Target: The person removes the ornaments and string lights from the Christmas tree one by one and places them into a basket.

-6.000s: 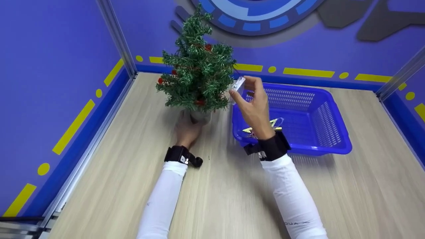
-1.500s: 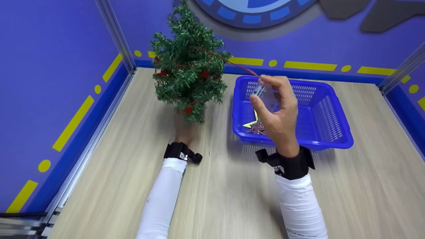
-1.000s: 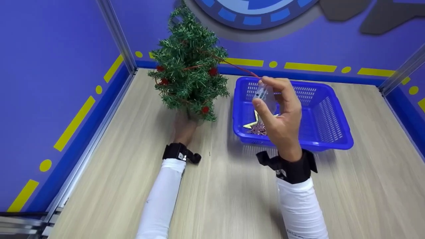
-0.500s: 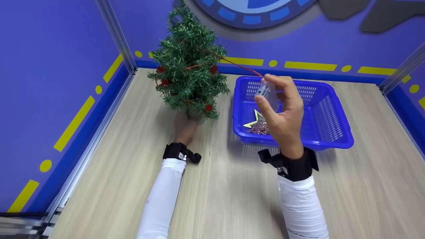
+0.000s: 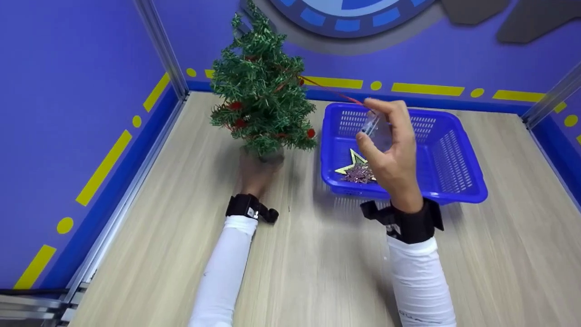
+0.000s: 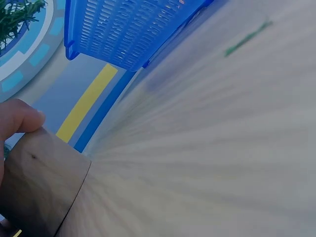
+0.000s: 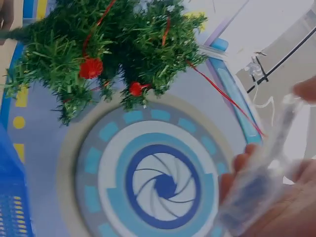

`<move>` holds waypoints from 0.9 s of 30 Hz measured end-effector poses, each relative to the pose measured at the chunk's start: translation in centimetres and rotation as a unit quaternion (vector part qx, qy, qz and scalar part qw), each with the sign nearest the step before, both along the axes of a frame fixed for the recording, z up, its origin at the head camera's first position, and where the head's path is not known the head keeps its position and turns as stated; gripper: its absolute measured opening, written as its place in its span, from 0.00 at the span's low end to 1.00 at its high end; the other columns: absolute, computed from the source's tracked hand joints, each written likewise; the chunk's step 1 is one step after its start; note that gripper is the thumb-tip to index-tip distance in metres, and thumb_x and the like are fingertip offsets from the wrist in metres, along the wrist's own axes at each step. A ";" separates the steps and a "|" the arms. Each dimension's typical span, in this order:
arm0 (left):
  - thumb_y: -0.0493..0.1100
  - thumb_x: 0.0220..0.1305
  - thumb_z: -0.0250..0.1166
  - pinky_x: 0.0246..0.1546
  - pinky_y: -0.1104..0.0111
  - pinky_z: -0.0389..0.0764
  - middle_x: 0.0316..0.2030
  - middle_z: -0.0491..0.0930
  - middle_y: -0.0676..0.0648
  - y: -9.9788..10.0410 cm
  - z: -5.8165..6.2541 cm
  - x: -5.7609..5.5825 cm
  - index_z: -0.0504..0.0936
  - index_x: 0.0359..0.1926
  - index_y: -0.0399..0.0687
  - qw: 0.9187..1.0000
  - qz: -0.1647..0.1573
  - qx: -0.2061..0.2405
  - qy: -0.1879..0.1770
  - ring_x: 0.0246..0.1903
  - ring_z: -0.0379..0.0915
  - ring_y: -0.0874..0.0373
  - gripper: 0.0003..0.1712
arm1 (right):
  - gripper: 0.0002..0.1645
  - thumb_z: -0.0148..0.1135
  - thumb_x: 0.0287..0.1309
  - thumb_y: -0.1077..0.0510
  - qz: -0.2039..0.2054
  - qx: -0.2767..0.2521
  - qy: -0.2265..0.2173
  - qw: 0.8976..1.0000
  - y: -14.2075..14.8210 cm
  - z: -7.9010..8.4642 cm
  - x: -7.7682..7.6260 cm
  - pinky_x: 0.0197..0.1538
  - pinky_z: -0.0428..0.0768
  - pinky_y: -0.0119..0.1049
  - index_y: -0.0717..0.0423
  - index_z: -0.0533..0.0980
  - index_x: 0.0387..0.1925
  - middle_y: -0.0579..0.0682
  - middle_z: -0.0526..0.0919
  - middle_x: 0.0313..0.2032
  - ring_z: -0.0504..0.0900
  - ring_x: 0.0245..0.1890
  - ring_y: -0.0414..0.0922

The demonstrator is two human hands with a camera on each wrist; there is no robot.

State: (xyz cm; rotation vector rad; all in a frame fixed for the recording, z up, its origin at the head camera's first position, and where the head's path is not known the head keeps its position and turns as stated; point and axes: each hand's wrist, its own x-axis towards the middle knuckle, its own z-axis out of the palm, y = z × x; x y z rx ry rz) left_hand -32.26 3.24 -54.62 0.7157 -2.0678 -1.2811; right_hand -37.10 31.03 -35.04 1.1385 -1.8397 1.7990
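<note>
A small green Christmas tree (image 5: pixel 261 91) stands at the left of the table, with red pom-poms among its branches. My left hand (image 5: pixel 256 172) grips its base; in the left wrist view the thumb lies over the edge of the wood-coloured base (image 6: pixel 47 170). Between thumb and fingers, my right hand (image 5: pixel 395 156) holds a clear plastic battery box (image 5: pixel 371 125) above the basket. From that box a red wire (image 5: pixel 330 91) runs taut to the tree's right side. More red wire winds through the branches, and foliage hides part of its course.
A blue plastic basket (image 5: pixel 457 165) stands right of the tree, under my right hand. Inside lie a gold star (image 5: pixel 343 170) and a glittery pinkish ornament (image 5: pixel 358 174). Blue panels (image 5: pixel 91 91) wall the table at the left and back.
Since six seconds ago, the right hand has carried the battery box rightward, drawing out the red wire. The tree has turned in the left hand; lately its pom-poms shift rightward.
</note>
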 end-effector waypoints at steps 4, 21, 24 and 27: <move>0.56 0.47 0.80 0.51 0.59 0.77 0.56 0.70 0.42 0.0 0.1 0.0 0.70 0.63 0.44 1.000 0.006 0.018 -0.010 0.49 0.73 0.50 0.46 | 0.29 0.66 0.47 0.65 -0.037 0.070 0.001 0.997 -0.2 -0.5 -0.9 0.41 0.67 0.31 0.59 0.80 0.57 0.52 0.74 0.41 0.69 0.38 0.41; 0.67 0.48 0.77 0.62 0.53 0.72 0.65 0.70 0.41 -0.3 0.0 0.0 0.61 0.76 0.54 0.998 -0.007 -0.038 -0.047 0.62 0.70 0.46 0.59 | 0.07 0.60 0.58 0.60 -0.107 0.187 0.046 0.975 -3.0 4.1 -3.3 0.36 0.66 0.32 0.59 0.82 0.29 0.44 0.68 0.29 0.69 0.32 0.41; 0.69 0.47 0.76 0.63 0.53 0.72 0.67 0.73 0.46 -0.5 -0.1 -0.1 0.62 0.75 0.61 0.998 -0.017 -0.025 -0.051 0.65 0.70 0.49 0.57 | 0.10 0.61 0.60 0.59 -0.098 0.170 0.059 0.979 -3.5 5.2 -3.8 0.36 0.62 0.32 0.60 0.84 0.29 0.41 0.65 0.28 0.66 0.31 0.41; 0.70 0.47 0.76 0.65 0.52 0.71 0.69 0.73 0.51 -0.6 0.1 0.0 0.62 0.75 0.68 0.998 -0.027 -0.016 -0.052 0.67 0.70 0.52 0.55 | 0.11 0.62 0.60 0.59 -0.083 0.138 0.064 0.985 -3.8 6.6 -3.9 0.36 0.61 0.31 0.63 0.84 0.28 0.38 0.65 0.27 0.65 0.30 0.39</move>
